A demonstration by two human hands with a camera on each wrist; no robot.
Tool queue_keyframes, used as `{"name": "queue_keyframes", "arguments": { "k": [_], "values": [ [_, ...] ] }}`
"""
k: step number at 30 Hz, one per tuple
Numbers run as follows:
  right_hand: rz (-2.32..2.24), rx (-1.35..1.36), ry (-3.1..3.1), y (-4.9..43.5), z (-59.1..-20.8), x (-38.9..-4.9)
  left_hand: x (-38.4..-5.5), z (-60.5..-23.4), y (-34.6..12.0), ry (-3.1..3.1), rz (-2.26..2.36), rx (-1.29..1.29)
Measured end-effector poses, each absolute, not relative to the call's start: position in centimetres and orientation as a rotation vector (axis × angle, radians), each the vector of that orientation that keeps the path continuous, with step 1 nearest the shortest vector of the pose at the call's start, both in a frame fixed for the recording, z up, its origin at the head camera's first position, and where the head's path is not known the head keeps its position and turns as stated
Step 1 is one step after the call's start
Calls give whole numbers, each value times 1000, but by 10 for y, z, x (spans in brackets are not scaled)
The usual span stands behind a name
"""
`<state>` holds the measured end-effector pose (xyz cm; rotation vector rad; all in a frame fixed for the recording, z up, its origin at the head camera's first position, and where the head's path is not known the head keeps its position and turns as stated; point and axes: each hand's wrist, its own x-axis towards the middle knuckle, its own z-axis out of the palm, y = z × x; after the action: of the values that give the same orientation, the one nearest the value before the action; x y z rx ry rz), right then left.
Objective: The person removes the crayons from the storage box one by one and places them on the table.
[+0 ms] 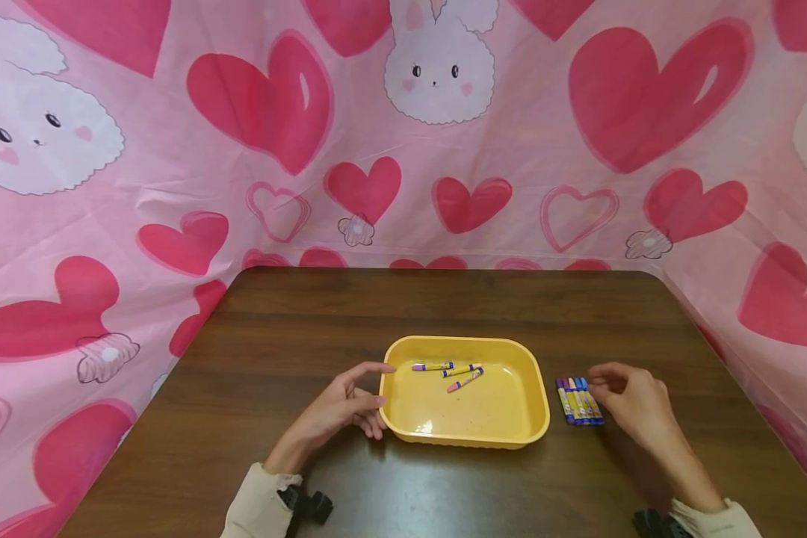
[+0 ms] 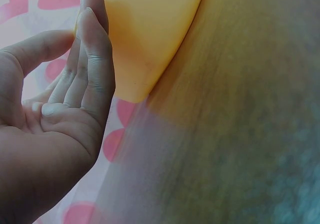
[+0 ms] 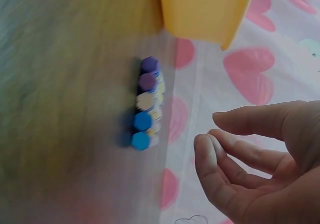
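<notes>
My left hand (image 1: 336, 409) holds the left rim of a yellow plastic tray (image 1: 491, 420), with thumb and fingers at its edge. Inside lie three crayons with yellow-and-blue wrappers: a purple-pink crayon (image 1: 433, 367), a pale crayon (image 1: 462, 370) and a pink crayon (image 1: 466, 380). To the right of the tray, a row of several crayons (image 1: 578, 402) lies side by side on the table. Their hexagonal ends, purple, cream and blue, face the right wrist camera. Just right of this row hovers my right hand (image 1: 635, 403), its thumb and fingertips apart with nothing between them.
The dark brown wooden table (image 1: 323, 314) stretches behind and around the tray. A pink cloth (image 1: 390, 246) printed with hearts and white rabbits hangs behind the table and along both sides. Each wrist carries a black strap mount (image 1: 305, 504) near the sleeve.
</notes>
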<state>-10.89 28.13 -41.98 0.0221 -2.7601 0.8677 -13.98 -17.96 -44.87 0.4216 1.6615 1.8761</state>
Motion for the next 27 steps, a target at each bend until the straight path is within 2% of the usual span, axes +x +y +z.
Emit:
{"name": "queue_keyframes", "arguments": {
  "k": [27],
  "values": [
    [992, 333, -2580, 227, -379, -114, -137, -447, -181, 1682, 1870, 418]
  ]
}}
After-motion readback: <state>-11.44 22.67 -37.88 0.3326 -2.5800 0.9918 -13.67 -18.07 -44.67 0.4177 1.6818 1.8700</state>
